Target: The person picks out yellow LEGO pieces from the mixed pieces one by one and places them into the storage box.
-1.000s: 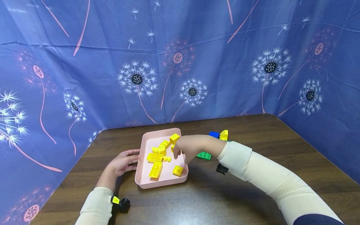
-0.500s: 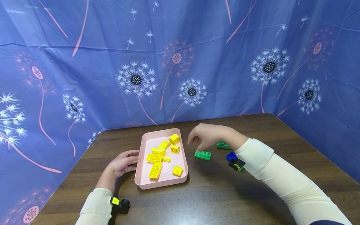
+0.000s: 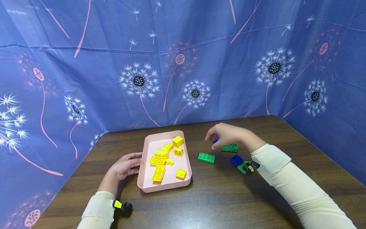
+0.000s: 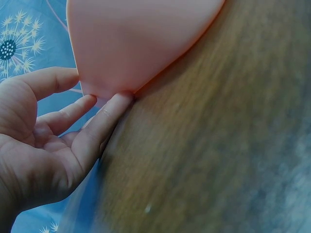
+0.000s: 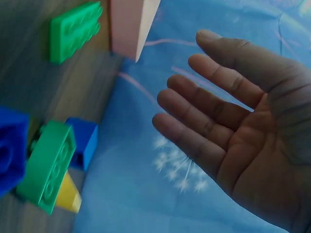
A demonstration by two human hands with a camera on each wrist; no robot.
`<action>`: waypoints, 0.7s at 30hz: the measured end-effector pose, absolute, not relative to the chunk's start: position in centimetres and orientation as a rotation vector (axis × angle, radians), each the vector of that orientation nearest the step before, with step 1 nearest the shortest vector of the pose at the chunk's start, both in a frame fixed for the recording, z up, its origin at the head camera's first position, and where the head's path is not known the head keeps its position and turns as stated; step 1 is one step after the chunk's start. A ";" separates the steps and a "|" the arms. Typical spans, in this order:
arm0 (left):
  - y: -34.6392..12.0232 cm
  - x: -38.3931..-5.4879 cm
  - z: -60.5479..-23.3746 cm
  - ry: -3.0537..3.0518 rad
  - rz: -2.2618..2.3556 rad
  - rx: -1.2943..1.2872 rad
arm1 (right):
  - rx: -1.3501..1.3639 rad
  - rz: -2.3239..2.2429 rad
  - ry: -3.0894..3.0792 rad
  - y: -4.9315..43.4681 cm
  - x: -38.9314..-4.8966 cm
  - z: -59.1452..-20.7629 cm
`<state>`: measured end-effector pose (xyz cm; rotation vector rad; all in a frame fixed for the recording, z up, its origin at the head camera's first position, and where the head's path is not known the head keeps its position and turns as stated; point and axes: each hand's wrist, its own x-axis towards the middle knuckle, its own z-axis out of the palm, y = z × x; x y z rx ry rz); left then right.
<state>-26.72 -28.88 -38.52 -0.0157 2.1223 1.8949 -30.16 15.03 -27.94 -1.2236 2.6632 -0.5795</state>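
Note:
A pink tray (image 3: pixel 166 188) holds several yellow toy building bricks (image 3: pixel 158 173). At its left side my left hand (image 3: pixel 125 166) rests with fingertips against the outer wall; in the left wrist view the fingers are spread and nearly straight along the tray's end (image 4: pixel 141 43). My right hand (image 3: pixel 224 135) hovers above the far right part of the table, holding nothing. Its palm and loosely extended fingers show in the right wrist view. Beneath and beside it lie a blue brick (image 3: pixel 216 139), partly covered by the hand, and a green brick (image 3: pixel 229 147).
Right of the tray lies a flat green brick (image 3: pixel 206 157). Nearer the right forearm are another blue brick (image 3: pixel 237 160) and a green piece (image 3: pixel 242 167), partly behind the wrist camera (image 3: pixel 251 166). A yellow piece (image 5: pixel 69 194) shows in the right wrist view. Patterned blue cloth (image 3: pixel 228 63) hangs behind the table.
My right hand has left the tray and moved right, over the blue and green bricks. A small yellow brick formerly half hidden under it now shows in the tray. The left hand stays put.

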 end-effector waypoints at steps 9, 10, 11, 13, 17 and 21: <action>-28.7 -26.7 -38.5 2.125 1.896 -0.019 | -1.131 -0.546 2.765 18.6 -31.9 -29.0; -28.7 -26.7 -38.5 2.123 1.896 -0.016 | -1.109 -0.547 2.781 18.9 -32.0 -29.1; -28.7 -26.7 -38.5 2.121 1.892 -0.001 | -1.090 -0.556 2.794 19.2 -32.1 -29.2; -28.8 -26.8 -38.5 2.117 1.900 -0.016 | -1.044 -0.588 2.826 19.8 -32.4 -29.5; -28.9 -26.8 -38.4 2.113 1.899 -0.026 | -0.976 -0.649 2.905 20.7 -33.1 -30.3; -28.9 -26.8 -38.5 2.121 1.895 -0.036 | -0.922 -0.655 2.977 21.4 -34.0 -31.0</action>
